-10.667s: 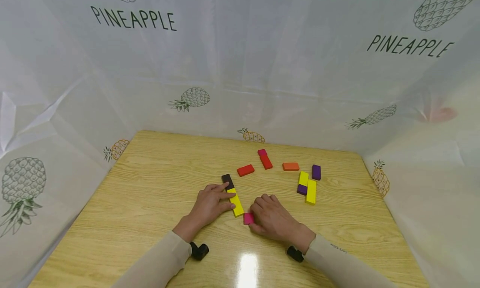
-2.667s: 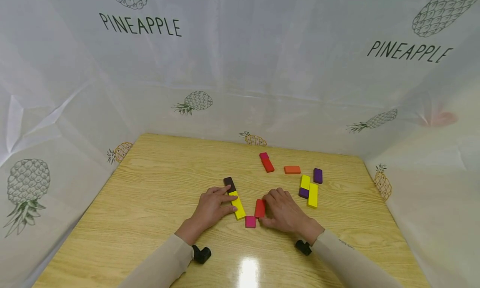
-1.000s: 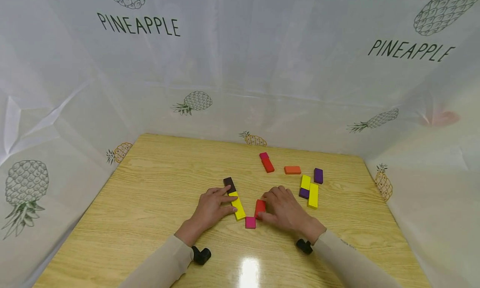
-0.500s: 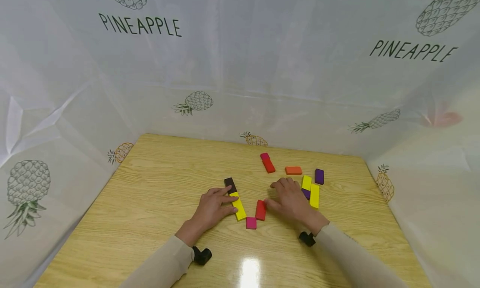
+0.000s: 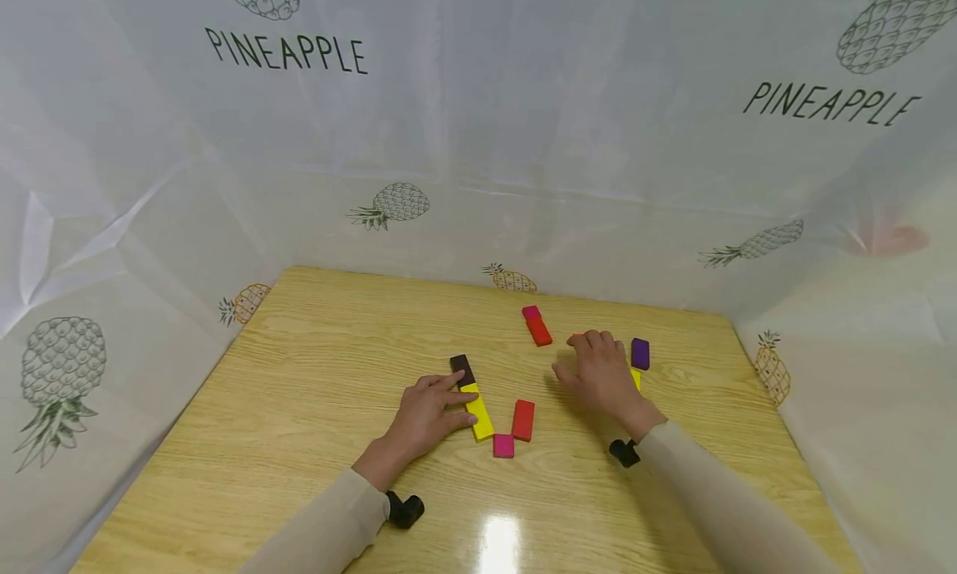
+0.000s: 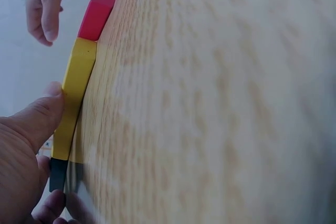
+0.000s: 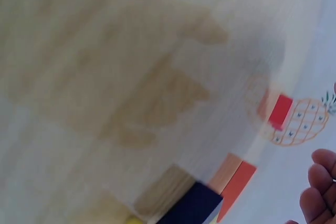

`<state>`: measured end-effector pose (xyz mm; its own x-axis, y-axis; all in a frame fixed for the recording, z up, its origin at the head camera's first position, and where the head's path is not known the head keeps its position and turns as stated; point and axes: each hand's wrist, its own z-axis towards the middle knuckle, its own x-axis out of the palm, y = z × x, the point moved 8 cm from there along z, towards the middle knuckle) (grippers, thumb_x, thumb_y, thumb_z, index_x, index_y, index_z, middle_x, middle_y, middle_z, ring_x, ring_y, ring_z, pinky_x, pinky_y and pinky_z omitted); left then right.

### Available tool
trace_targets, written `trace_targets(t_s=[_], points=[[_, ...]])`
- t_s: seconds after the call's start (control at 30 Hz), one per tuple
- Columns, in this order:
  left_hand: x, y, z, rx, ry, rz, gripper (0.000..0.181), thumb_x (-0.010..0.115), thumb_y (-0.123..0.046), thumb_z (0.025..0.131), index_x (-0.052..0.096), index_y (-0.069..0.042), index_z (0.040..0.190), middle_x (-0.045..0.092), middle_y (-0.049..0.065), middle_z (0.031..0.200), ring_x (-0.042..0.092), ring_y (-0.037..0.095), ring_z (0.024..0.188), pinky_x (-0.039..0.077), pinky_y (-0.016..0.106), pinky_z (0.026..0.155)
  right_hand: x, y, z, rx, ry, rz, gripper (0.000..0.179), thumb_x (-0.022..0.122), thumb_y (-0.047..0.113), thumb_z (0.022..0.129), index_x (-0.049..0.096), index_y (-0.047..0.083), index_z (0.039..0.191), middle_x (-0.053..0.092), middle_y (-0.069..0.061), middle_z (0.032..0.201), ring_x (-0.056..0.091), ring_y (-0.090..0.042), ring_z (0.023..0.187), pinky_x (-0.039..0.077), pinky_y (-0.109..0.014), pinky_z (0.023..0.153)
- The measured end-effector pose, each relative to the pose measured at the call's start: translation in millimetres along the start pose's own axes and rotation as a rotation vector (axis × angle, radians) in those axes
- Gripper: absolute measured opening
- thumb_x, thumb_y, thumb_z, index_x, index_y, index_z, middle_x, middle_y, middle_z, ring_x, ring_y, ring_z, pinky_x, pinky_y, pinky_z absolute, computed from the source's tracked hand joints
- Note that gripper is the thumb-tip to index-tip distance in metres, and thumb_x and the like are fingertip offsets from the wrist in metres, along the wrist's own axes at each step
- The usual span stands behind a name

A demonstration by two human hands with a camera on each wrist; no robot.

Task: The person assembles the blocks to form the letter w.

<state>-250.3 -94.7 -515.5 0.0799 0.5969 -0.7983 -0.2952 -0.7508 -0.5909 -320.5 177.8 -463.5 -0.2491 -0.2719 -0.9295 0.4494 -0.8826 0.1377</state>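
Observation:
In the head view, my left hand (image 5: 424,416) rests its straight fingers on a black block (image 5: 462,369) and a yellow block (image 5: 479,416), which lie end to end. The left wrist view has the thumb (image 6: 42,115) touching the yellow block's side. A pink block (image 5: 504,446) lies at the yellow one's near end, with a red block (image 5: 523,420) just beyond it to the right. My right hand (image 5: 604,376), fingers loosely bent and holding nothing, hovers over an orange block (image 7: 237,188). The hand hides most of that block in the head view.
Farther back lie another red block (image 5: 539,332) and a small pink block (image 5: 531,312), end to end. On the right are a purple block (image 5: 640,354) and a yellow block (image 5: 636,380) partly behind the right hand. A pineapple-print sheet (image 5: 478,142) walls the wooden table (image 5: 336,325).
The red block came from the back to beside the near pink block. My right hand let go of it and moved away rightward to the orange block. The left hand stays on its blocks.

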Motion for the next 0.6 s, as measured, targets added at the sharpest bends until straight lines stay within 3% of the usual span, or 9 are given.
trace_targets(t_s=[0.23, 0.6], points=[[-0.2, -0.2, -1.0, 0.004, 0.002, 0.002, 0.039, 0.078, -0.041, 0.095, 0.077, -0.027, 0.131, 0.053, 0.003, 0.161, 0.047, 0.038, 0.144, 0.037, 0.067, 0.111, 1, -14, 15.0, 0.021, 0.024, -0.001, 0.05, 0.071, 0.038, 0.1, 0.065, -0.005, 0.125, 0.064, -0.024, 0.118, 0.053, -0.044, 0.106, 0.043, -0.057, 0.086], [-1.0, -1.0, -1.9, -0.002, 0.01, -0.005, 0.039, 0.077, -0.041, 0.096, 0.076, -0.027, 0.133, 0.052, 0.002, 0.161, 0.047, 0.036, 0.144, 0.036, 0.065, 0.112, 22, -15, 31.9, 0.035, 0.086, -0.019, 0.056, 0.07, 0.04, 0.1, 0.062, -0.006, 0.131, 0.062, -0.025, 0.124, 0.052, -0.045, 0.113, 0.042, -0.059, 0.092]])
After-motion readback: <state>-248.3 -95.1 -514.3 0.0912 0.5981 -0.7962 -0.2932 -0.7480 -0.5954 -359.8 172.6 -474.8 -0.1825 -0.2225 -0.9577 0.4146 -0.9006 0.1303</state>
